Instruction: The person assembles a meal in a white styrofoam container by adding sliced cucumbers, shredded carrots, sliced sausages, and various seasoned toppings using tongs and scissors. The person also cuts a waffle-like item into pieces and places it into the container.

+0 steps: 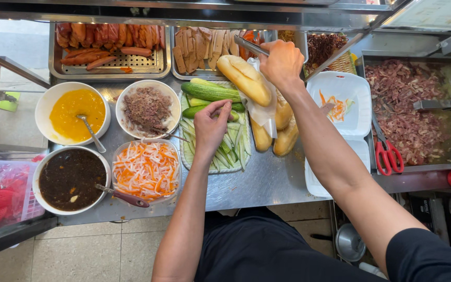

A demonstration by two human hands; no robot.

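The bread roll [244, 79] in its paper wrap is clamped in my right hand [282, 62] together with metal tongs [250, 46], above the cucumber tray [215, 167]; my left hand [211, 125] pinches cucumber strips [230, 149] on the steel worktop [257, 183]

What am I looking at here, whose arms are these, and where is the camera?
The camera sits on a person's head, looking down at their own two hands over a steel food counter. The left hand pinches cucumber strips from a tray. The right hand grips metal tongs and a paper-wrapped bread roll. Around them: a bowl of yellow sauce, dark sauce, shredded carrot pickle, sausages and red scissors.
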